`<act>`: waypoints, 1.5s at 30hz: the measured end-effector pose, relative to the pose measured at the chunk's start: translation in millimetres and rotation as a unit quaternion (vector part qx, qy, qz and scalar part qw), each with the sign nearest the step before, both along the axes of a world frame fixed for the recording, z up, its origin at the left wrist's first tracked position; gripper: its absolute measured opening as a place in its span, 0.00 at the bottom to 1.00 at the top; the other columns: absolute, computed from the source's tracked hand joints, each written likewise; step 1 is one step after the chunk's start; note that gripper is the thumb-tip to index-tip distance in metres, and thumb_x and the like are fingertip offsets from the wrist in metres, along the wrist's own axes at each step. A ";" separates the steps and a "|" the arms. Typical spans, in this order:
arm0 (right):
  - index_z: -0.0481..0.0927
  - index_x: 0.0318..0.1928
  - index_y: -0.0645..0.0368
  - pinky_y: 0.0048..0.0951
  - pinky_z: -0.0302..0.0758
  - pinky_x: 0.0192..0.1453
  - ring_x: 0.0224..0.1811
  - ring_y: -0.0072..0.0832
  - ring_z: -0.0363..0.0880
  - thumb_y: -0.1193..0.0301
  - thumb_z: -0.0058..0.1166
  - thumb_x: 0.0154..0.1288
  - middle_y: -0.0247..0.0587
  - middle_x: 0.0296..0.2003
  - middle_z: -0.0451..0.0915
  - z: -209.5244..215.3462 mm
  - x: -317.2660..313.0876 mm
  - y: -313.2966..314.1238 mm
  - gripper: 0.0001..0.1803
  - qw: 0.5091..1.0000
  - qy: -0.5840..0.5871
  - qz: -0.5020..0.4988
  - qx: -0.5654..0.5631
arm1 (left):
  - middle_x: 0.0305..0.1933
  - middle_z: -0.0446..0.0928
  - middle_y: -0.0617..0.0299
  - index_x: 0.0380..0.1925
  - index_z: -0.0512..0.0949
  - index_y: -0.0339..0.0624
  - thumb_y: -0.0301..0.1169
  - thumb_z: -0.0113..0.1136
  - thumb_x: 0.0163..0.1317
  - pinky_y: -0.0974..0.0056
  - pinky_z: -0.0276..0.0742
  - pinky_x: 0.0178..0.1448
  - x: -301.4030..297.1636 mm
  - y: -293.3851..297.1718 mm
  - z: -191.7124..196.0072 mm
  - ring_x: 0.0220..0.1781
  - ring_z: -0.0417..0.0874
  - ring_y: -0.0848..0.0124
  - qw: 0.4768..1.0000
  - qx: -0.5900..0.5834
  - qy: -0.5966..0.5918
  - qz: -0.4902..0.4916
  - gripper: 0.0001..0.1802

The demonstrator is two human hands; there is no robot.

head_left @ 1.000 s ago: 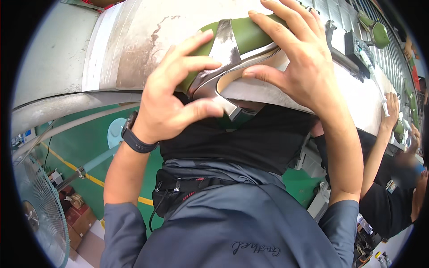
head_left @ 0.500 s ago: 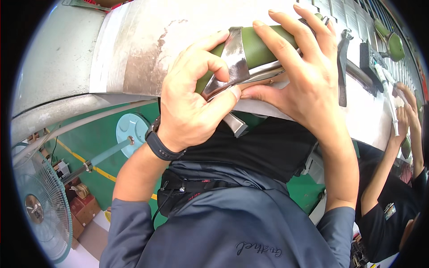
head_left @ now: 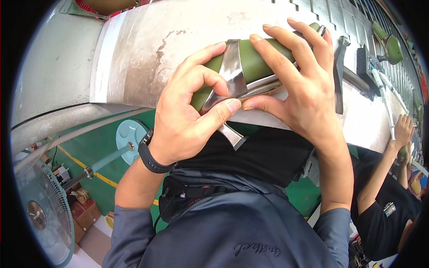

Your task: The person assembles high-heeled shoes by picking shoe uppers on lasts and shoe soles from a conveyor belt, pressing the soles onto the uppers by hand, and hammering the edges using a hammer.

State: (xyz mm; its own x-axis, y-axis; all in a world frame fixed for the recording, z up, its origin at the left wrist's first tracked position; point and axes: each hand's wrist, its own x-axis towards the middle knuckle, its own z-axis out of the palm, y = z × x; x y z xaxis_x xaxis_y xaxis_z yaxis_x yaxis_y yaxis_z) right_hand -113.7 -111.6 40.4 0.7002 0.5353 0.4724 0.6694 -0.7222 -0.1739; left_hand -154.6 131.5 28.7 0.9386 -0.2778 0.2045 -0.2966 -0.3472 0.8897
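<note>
A sandal on a green shoe last (head_left: 257, 57) lies tilted between my hands at the bench edge. A shiny dark silver strap (head_left: 232, 71) crosses the last, and a slim metallic heel (head_left: 232, 136) points down toward my body. My left hand (head_left: 187, 100) is closed round one end of the sandal, fingers on the strap and thumb at the sole edge. Over the other end lies my right hand (head_left: 301, 78), its fingers spread along the last and its thumb near the sole edge. Part of the sandal is hidden beneath my hands.
Right of my hands lie a dark metal hand tool (head_left: 340, 76), a black block (head_left: 368, 67) and white tubes (head_left: 384, 96). Another green last (head_left: 393, 48) stands beyond. A co-worker's hand (head_left: 404, 130) works at the right. A fan (head_left: 40, 214) stands lower left.
The whole view has shifted, so bench, hands and sandal appear slightly lower. My grip on the sandal looks nearly the same. The co-worker's hands have moved nearer to their body.
</note>
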 end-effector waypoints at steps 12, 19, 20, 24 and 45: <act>0.88 0.62 0.50 0.65 0.60 0.77 0.71 0.50 0.72 0.34 0.66 0.53 0.39 0.62 0.82 -3.7 1.2 -1.0 0.43 1.000 -0.020 -0.014 0.000 | 0.76 0.71 0.34 0.34 0.77 0.41 0.25 0.71 0.62 0.51 0.66 0.79 0.9 -6.7 3.3 0.77 0.75 0.50 0.996 0.077 -0.038 0.015 0.09; 0.89 0.59 0.51 0.63 0.62 0.77 0.69 0.50 0.75 0.47 0.78 0.45 0.40 0.58 0.83 19.1 -0.5 5.6 0.40 0.996 0.081 -0.029 0.014 | 0.72 0.77 0.38 0.33 0.78 0.43 0.26 0.67 0.52 0.49 0.66 0.74 0.7 -6.9 -1.3 0.72 0.78 0.42 0.994 0.077 -0.071 0.024 0.09; 0.89 0.58 0.51 0.63 0.62 0.76 0.68 0.50 0.76 0.52 0.82 0.41 0.41 0.57 0.84 26.1 0.5 9.1 0.40 0.992 0.118 -0.041 0.027 | 0.72 0.77 0.38 0.33 0.78 0.43 0.26 0.67 0.52 0.49 0.66 0.74 2.4 -8.3 -2.6 0.72 0.78 0.42 0.994 0.076 -0.071 0.024 0.09; 0.88 0.57 0.53 0.64 0.64 0.76 0.67 0.49 0.77 0.61 0.84 0.38 0.42 0.56 0.84 62.5 9.9 31.6 0.39 0.968 0.223 -0.098 -0.064 | 0.72 0.76 0.36 0.36 0.77 0.43 0.26 0.67 0.49 0.48 0.67 0.72 3.5 -10.6 -5.8 0.71 0.77 0.41 0.989 0.084 -0.114 0.042 0.14; 0.84 0.64 0.56 0.50 0.73 0.73 0.71 0.52 0.74 0.57 0.83 0.42 0.45 0.65 0.80 21.4 35.2 -28.5 0.44 0.992 0.103 0.058 0.043 | 0.79 0.67 0.41 0.77 0.65 0.35 0.32 0.78 0.48 0.49 0.66 0.81 39.0 -22.8 13.9 0.79 0.69 0.43 0.974 0.200 -0.081 -0.062 0.54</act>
State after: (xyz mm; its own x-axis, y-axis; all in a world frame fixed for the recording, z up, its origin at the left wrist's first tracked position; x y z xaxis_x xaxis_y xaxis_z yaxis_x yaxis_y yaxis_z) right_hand -78.5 -140.1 61.8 0.7225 0.5820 0.3733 0.6913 -0.6188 -0.3732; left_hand -115.6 108.7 42.7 0.8571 -0.4750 0.1993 -0.4838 -0.6094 0.6281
